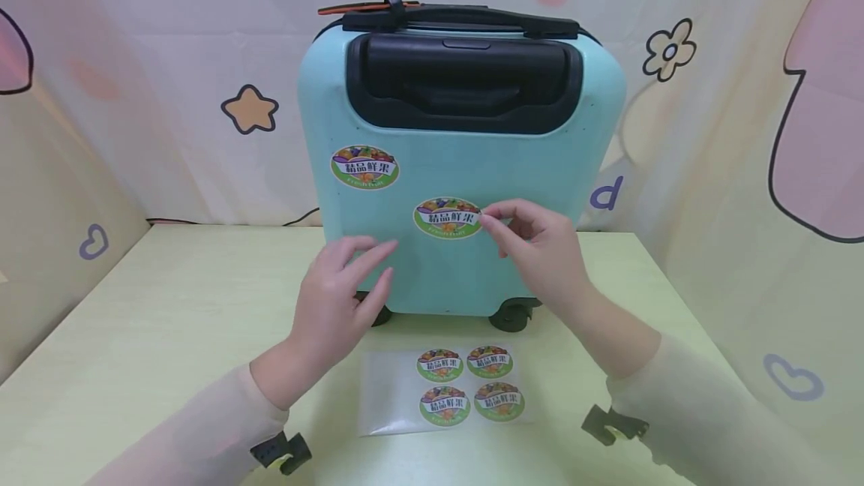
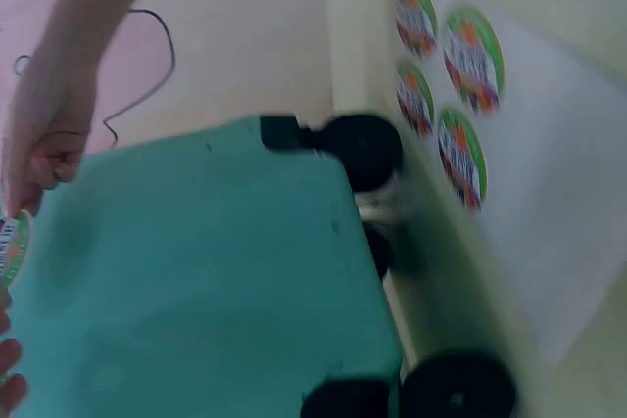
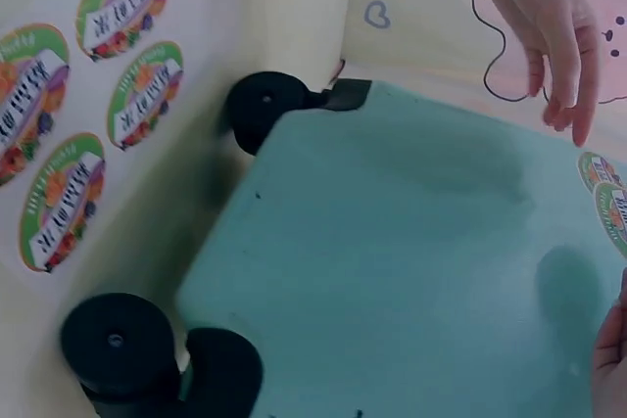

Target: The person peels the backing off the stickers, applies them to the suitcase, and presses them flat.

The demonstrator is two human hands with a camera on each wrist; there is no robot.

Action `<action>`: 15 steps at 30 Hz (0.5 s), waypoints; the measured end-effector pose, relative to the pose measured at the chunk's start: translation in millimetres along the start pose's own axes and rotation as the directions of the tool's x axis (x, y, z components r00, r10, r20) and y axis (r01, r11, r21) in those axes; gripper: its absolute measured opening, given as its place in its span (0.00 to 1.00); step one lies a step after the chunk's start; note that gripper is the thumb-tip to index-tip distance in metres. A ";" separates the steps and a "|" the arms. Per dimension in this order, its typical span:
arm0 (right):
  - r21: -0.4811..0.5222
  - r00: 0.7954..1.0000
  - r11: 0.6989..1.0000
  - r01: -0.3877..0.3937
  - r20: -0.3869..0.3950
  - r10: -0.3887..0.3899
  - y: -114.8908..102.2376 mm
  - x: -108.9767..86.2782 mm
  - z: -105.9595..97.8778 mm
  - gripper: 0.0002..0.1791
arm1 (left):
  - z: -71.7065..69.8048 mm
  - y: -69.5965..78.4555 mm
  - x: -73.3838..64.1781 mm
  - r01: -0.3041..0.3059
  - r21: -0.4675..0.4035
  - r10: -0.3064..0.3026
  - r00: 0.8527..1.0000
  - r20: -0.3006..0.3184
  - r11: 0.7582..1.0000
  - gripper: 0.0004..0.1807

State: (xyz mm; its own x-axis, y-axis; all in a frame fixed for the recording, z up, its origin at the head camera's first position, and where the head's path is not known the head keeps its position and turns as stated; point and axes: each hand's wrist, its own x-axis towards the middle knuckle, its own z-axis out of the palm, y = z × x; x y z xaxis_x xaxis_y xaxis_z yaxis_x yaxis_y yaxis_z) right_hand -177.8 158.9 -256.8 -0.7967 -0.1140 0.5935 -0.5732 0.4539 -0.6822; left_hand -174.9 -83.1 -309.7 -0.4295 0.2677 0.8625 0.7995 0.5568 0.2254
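Note:
A light-blue suitcase (image 1: pixel 486 163) stands upright on the table, its black pull handle (image 1: pixel 466 85) at the top. In the head view my right hand (image 1: pixel 543 250) pinches the right edge of an oval fruit sticker (image 1: pixel 447 218) between thumb and forefinger, in front of the suitcase's middle. Whether that sticker touches the shell, I cannot tell. A matching fruit label (image 1: pixel 365 167) lies on the shell at upper left. My left hand (image 1: pixel 337 298) is at the suitcase's lower left, fingers spread and loosely bent, holding nothing.
On the table before the suitcase lies a pale backing sheet (image 1: pixel 394 396) bearing several more oval stickers (image 1: pixel 444 405). Black wheels (image 1: pixel 513 315) carry the suitcase. A patterned cloth (image 1: pixel 169 96) hangs behind and at the sides.

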 end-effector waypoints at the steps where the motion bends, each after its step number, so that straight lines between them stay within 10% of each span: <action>1: 0.005 1.000 1.000 -0.002 -0.005 0.002 -1.1 3.1 -0.5 0.09 | 1.0 -2.3 2.8 -0.075 0.071 0.077 0.997 -0.029 0.995 0.14; 6: 0.014 0.999 1.000 -0.011 -0.039 0.012 -5.6 15.7 -1.2 0.10 | 5.8 -11.5 15.9 -0.245 0.295 0.277 0.958 -0.071 0.924 0.21; 15: -0.018 0.996 1.000 -0.026 -0.082 0.024 -7.6 26.7 0.5 0.12 | 13.7 -23.9 26.7 -0.248 0.417 0.270 0.963 0.007 0.874 0.27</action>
State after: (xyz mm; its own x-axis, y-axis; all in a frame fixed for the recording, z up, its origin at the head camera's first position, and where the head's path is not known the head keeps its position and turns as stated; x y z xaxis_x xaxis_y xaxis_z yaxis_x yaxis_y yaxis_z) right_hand -194.8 152.0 -236.0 -0.7920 -0.0304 0.6098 -0.5491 0.4722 -0.6895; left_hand -211.3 -78.5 -298.3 -0.2004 0.4137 0.8881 0.6308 0.7481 -0.2061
